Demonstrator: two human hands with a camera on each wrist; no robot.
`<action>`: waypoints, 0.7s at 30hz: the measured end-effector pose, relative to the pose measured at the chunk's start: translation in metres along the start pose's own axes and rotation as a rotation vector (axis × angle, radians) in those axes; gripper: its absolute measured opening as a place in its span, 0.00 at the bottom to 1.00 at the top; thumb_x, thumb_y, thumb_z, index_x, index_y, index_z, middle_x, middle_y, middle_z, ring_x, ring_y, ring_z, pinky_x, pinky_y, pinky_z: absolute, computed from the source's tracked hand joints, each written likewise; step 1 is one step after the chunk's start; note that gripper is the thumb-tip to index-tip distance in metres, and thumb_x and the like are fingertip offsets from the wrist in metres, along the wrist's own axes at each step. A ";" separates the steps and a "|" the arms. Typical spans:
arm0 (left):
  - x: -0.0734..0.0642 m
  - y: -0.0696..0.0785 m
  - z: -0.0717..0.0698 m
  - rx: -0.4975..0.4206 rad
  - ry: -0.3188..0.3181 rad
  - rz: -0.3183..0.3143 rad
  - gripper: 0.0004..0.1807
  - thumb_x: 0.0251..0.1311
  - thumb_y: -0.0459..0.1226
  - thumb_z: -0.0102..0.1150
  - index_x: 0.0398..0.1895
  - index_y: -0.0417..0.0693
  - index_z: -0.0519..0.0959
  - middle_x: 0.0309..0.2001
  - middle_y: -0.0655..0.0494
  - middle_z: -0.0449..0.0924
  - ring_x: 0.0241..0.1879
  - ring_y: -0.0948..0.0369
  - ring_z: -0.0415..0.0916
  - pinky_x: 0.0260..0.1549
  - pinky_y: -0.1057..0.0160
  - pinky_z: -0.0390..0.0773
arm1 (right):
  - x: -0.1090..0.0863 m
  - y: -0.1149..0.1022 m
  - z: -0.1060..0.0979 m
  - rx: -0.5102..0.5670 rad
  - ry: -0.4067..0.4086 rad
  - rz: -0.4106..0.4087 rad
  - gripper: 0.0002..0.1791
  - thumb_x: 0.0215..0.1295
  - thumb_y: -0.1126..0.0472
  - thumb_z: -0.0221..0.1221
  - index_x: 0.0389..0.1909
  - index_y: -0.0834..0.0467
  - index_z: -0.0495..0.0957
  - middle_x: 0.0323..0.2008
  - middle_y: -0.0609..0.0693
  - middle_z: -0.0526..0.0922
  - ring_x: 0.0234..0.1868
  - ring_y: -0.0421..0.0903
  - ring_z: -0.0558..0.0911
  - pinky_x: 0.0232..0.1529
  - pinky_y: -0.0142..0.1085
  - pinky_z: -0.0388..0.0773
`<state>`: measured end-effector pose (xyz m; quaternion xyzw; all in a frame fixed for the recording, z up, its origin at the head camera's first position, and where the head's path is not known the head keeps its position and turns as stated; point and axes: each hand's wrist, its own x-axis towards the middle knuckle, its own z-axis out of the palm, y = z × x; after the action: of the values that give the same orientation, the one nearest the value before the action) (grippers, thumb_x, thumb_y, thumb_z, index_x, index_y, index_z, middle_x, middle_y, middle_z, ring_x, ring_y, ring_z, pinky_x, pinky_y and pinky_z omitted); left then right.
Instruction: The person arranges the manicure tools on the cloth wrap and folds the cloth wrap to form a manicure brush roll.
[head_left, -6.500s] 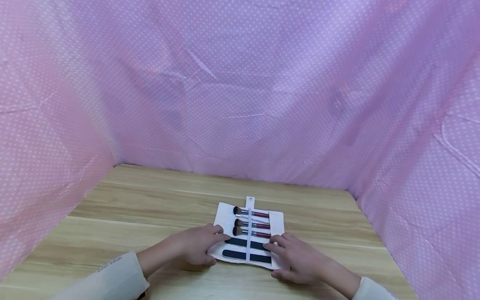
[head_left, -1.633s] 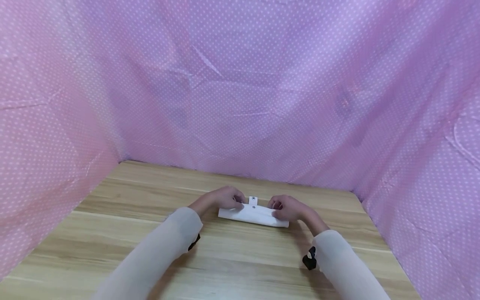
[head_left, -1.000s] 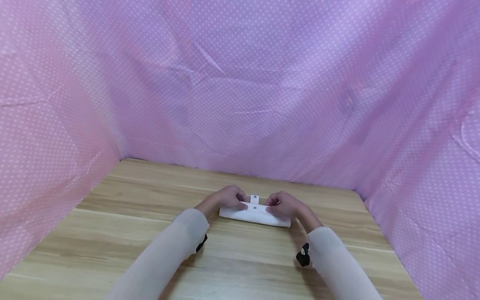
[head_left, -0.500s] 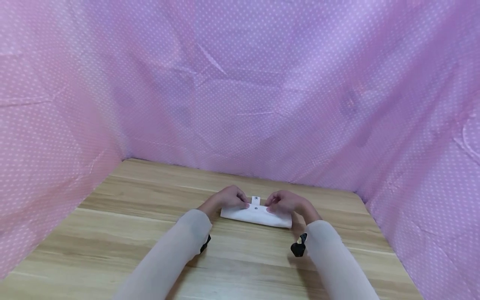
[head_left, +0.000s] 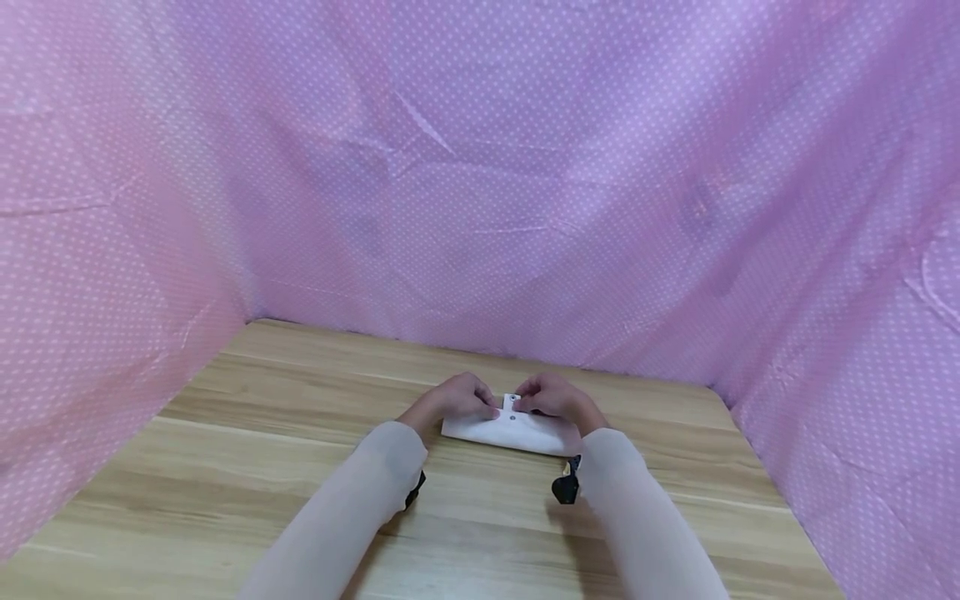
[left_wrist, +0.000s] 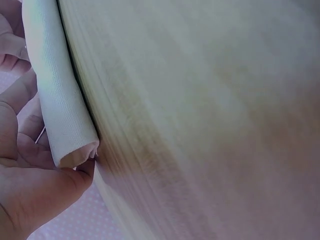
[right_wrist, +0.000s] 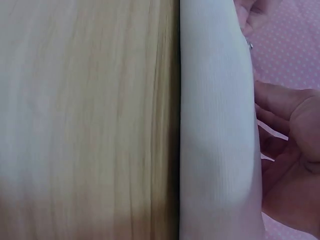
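Observation:
A white fabric makeup brush roll (head_left: 517,435) lies folded into a narrow bundle on the table, a metal snap stud on its upper face. From its far edge a short snap strap (head_left: 510,402) sticks up. My left hand (head_left: 460,397) holds the left half, thumb on top and fingers behind the far edge. At the strap's right side, my right hand (head_left: 553,396) pinches with thumb and fingers. In the left wrist view the roll's open tube-like end (left_wrist: 77,156) shows against the palm. The brushes inside are hidden.
The wood-grain table (head_left: 300,467) spreads around the roll. Pink polka-dot cloth (head_left: 480,208) hangs behind it and along both sides. A black wrist device (head_left: 566,482) hangs under the right sleeve, close to the roll's near right corner.
The roll lay spread flat earlier, showing brushes and dark files; it is now folded. In the last half second my right hand has moved left from the right half to the strap.

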<state>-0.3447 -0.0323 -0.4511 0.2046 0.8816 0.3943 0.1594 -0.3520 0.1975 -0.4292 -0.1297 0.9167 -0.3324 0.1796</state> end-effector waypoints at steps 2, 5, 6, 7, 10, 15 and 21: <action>0.000 0.001 0.000 0.003 0.000 -0.006 0.07 0.64 0.42 0.70 0.41 0.51 0.89 0.44 0.60 0.87 0.51 0.59 0.79 0.62 0.51 0.73 | 0.003 -0.002 0.003 0.010 0.010 -0.007 0.11 0.67 0.60 0.67 0.47 0.60 0.85 0.39 0.48 0.83 0.40 0.43 0.77 0.41 0.34 0.73; 0.000 0.002 0.000 -0.005 -0.001 -0.023 0.08 0.64 0.43 0.70 0.40 0.52 0.89 0.45 0.60 0.87 0.53 0.58 0.78 0.62 0.50 0.72 | 0.006 -0.003 0.006 0.049 0.018 -0.022 0.08 0.67 0.62 0.67 0.42 0.61 0.83 0.33 0.48 0.80 0.35 0.42 0.74 0.36 0.32 0.71; 0.000 0.003 0.000 -0.009 0.000 -0.027 0.08 0.64 0.44 0.70 0.40 0.52 0.89 0.45 0.60 0.87 0.54 0.57 0.78 0.62 0.49 0.72 | 0.007 -0.003 0.007 0.064 0.020 -0.031 0.07 0.67 0.63 0.67 0.42 0.62 0.82 0.32 0.48 0.79 0.34 0.42 0.74 0.35 0.31 0.71; -0.001 0.003 0.001 -0.015 0.002 -0.030 0.08 0.63 0.44 0.69 0.40 0.52 0.89 0.46 0.59 0.87 0.55 0.57 0.78 0.62 0.49 0.72 | 0.007 -0.003 0.007 0.078 0.021 -0.037 0.07 0.67 0.64 0.67 0.41 0.62 0.82 0.31 0.48 0.79 0.33 0.42 0.73 0.34 0.31 0.70; -0.001 0.005 0.001 -0.022 0.004 -0.038 0.09 0.62 0.44 0.70 0.40 0.52 0.90 0.47 0.59 0.86 0.56 0.55 0.77 0.63 0.48 0.71 | 0.006 -0.002 0.007 0.116 0.011 -0.064 0.06 0.67 0.66 0.65 0.42 0.63 0.82 0.29 0.48 0.79 0.30 0.41 0.72 0.33 0.31 0.70; -0.002 0.006 0.003 -0.035 0.009 -0.054 0.10 0.60 0.44 0.71 0.40 0.51 0.90 0.48 0.58 0.86 0.57 0.54 0.77 0.63 0.47 0.71 | 0.000 -0.004 0.005 0.136 -0.005 -0.112 0.05 0.68 0.67 0.64 0.42 0.64 0.83 0.30 0.50 0.80 0.30 0.42 0.73 0.33 0.32 0.71; -0.003 0.008 0.004 -0.036 0.015 -0.055 0.08 0.60 0.43 0.71 0.39 0.51 0.90 0.48 0.57 0.87 0.57 0.53 0.77 0.64 0.46 0.70 | -0.008 -0.008 0.000 0.065 0.011 -0.224 0.03 0.67 0.69 0.64 0.40 0.64 0.84 0.34 0.51 0.84 0.36 0.42 0.78 0.40 0.32 0.75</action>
<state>-0.3384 -0.0271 -0.4471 0.1745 0.8808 0.4071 0.1673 -0.3434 0.1945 -0.4221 -0.2234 0.8863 -0.3806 0.1404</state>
